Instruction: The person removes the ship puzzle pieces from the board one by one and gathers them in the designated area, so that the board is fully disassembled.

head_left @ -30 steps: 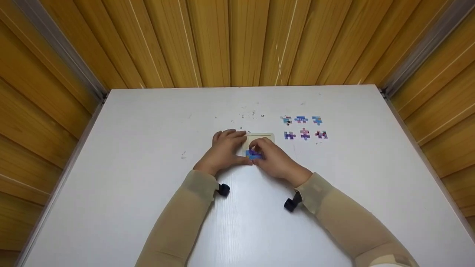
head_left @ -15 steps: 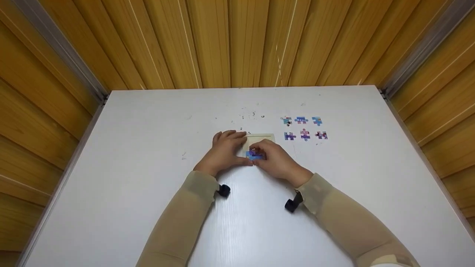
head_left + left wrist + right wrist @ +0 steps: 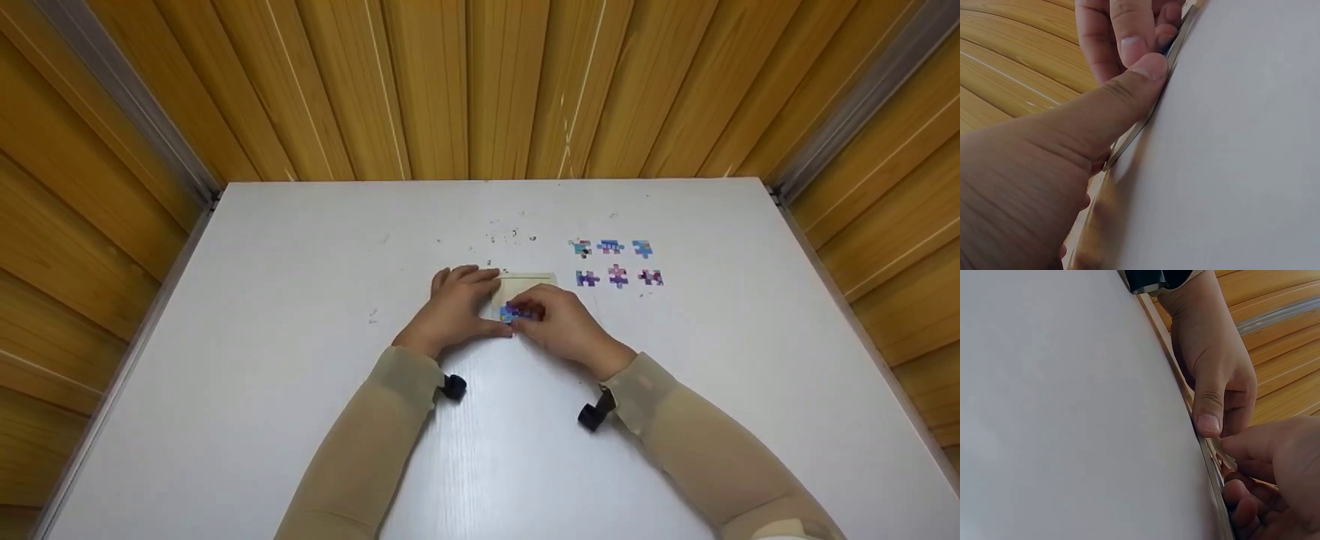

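Observation:
A pale wooden puzzle tray (image 3: 529, 278) lies flat on the white table, mostly covered by both hands. My left hand (image 3: 454, 304) holds it at the left side, its thumb (image 3: 1148, 66) against the near edge and its other fingers spread toward the far left corner. Over the tray's near part, my right hand (image 3: 561, 321) pinches a small jigsaw piece (image 3: 1224, 454), which stands tilted between thumb and fingers in the right wrist view. Blue and purple jigsaw pieces (image 3: 506, 314) show in the near left corner, partly hidden by the right fingers.
Several loose jigsaw pieces (image 3: 618, 277) lie in two rows on the table (image 3: 300, 300), right of the tray and farther back. Small dark marks dot the tabletop behind the tray. Wood-patterned panels (image 3: 435, 90) enclose the far side and both flanks.
The right fingers have shifted slightly over the near part of the tray, and the blue and purple patch under them looks smaller. The left hand keeps its place on the tray.

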The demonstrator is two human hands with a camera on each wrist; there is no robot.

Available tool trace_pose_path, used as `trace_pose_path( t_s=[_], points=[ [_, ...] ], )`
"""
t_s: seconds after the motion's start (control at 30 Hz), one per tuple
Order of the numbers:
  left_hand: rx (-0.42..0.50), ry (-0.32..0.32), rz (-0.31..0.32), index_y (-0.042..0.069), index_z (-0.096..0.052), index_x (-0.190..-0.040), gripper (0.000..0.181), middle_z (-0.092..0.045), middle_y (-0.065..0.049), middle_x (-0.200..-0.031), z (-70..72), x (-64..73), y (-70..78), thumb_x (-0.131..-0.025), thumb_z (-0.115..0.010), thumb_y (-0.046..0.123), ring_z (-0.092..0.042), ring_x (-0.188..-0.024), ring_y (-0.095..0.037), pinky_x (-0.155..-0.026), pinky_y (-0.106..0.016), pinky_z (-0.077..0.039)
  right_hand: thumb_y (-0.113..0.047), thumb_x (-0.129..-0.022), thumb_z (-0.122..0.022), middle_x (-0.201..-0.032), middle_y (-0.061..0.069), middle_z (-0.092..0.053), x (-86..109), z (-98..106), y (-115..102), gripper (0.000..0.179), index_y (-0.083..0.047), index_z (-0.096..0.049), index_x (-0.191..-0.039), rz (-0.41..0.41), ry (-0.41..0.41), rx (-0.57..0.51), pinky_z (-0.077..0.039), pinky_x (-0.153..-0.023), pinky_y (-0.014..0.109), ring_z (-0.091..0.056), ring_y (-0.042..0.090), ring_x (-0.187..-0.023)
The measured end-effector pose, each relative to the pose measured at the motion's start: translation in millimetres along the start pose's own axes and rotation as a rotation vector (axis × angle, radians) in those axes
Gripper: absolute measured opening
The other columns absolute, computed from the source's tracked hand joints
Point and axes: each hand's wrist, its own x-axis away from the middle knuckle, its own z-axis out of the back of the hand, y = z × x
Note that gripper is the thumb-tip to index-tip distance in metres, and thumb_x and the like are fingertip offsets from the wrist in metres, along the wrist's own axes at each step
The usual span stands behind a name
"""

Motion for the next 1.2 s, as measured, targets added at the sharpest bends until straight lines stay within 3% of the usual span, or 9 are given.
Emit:
trace_pose_path(
  t_s=[0.3, 0.47, 0.73, 0.97, 1.2],
  points=[
    [-0.011, -0.015, 0.019, 0.018, -0.061, -0.165, 0.095, -0.050, 0.003, -0.179, -0.3, -0.8, 3.1, -0.088, -0.092, 0.064, -0.034, -0.172, -0.032, -0.142, -0.065, -0.011, -0.019, -0.106, -0.080, -0.121, 0.012, -0.078, 0.3, 16, 3, 0.027, -0.009, -0.079, -0.132, -0.114, -0.003, -0.145, -0.056, -0.066, 0.026, -0.072, 0.017, -0.078],
    [-0.020, -0.018, 0.010, 0.017, -0.060, -0.165, 0.096, -0.050, 0.002, -0.179, -3.5, -6.4, 7.0, -0.088, -0.092, 0.065, -0.035, -0.171, -0.033, -0.142, -0.067, -0.011, -0.022, -0.106, -0.081, -0.122, 0.010, -0.077, 5.4, 29, 3, 0.027, -0.013, -0.080, -0.132, -0.135, -0.008, -0.143, -0.057, -0.070, 0.027, -0.071, 0.018, -0.084],
    [-0.026, -0.032, 0.024, 0.019, -0.059, -0.166, 0.097, -0.050, 0.004, -0.179, -8.9, -11.5, 11.6, -0.088, -0.092, 0.065, -0.034, -0.172, -0.032, -0.143, -0.063, -0.012, -0.023, -0.104, -0.083, -0.126, 0.006, -0.081, 15.3, 54, 1, 0.026, -0.017, -0.083, -0.130, -0.038, 0.041, -0.049, -0.053, -0.080, 0.024, -0.067, 0.020, -0.095],
    [-0.006, -0.033, 0.038, 0.019, -0.058, -0.167, 0.098, -0.049, 0.004, -0.180, -9.1, -11.4, 13.3, -0.086, -0.094, 0.063, -0.034, -0.172, -0.032, -0.144, -0.062, -0.010, -0.026, -0.104, -0.084, -0.104, 0.013, -0.073, 31.2, 77, 6, 0.026, -0.015, -0.082, -0.128, -0.119, 0.120, -0.015, -0.047, -0.070, 0.023, -0.059, 0.023, -0.088],
    [-0.005, -0.034, 0.029, 0.020, -0.059, -0.166, 0.096, -0.048, 0.004, -0.180, -9.2, -11.0, 12.2, -0.087, -0.094, 0.061, -0.034, -0.172, -0.032, -0.143, -0.063, -0.010, -0.022, -0.106, -0.082, -0.110, 0.010, -0.075, 42.3, 98, 24, 0.020, -0.011, -0.080, -0.123, -0.147, 0.212, -0.041, -0.047, -0.068, 0.020, -0.058, 0.022, -0.087]
  ],
)
